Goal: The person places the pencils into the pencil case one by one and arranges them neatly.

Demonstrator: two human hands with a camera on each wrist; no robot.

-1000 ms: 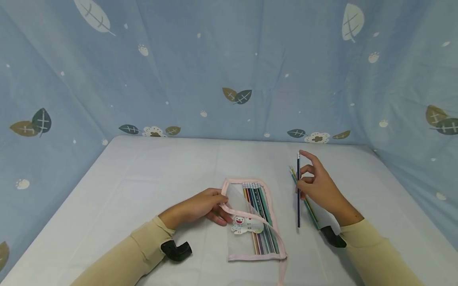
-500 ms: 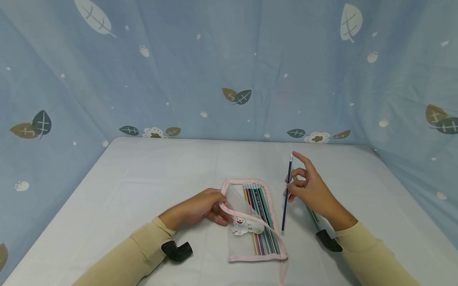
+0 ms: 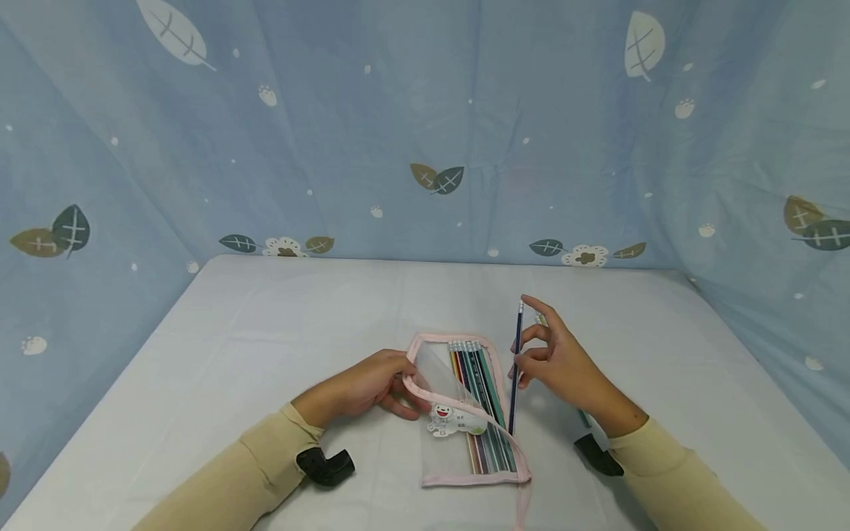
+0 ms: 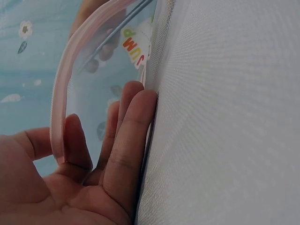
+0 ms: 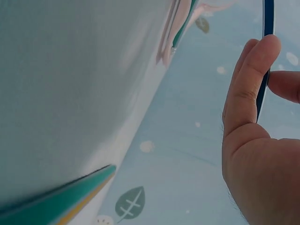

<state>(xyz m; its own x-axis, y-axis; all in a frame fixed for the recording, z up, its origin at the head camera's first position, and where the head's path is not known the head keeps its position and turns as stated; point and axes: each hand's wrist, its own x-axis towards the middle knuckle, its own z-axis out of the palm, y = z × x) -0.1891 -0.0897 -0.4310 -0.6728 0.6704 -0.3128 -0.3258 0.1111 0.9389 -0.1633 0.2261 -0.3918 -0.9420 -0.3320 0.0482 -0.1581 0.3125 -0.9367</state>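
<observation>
A clear pencil pouch (image 3: 438, 450) with pink edging lies on the table, its upper flap lifted. My left hand (image 3: 375, 387) pinches that pink edge between thumb and index finger; the other fingers lie underneath, as the left wrist view (image 4: 108, 159) also shows. Inside the pouch, several pencils (image 3: 488, 398) lie side by side along its right part. My right hand (image 3: 558, 361) pinches a dark blue pencil (image 3: 515, 383) between thumb and fingers, the index fingertip on its eraser end. This pencil stands steeply tilted, its lower end overlapping the pouch's right edge in the head view.
More pencils, green and yellow (image 5: 70, 201), lie on the table under the right forearm, mostly hidden by it in the head view. A pink strap (image 3: 524, 505) trails from the pouch's lower right corner. Blue patterned cloth (image 3: 425, 133) stands behind the white table (image 3: 299, 310).
My right hand has carried the dark blue pencil leftward, from beside the loose pencils to the pouch's right edge. The left hand keeps its hold on the flap.
</observation>
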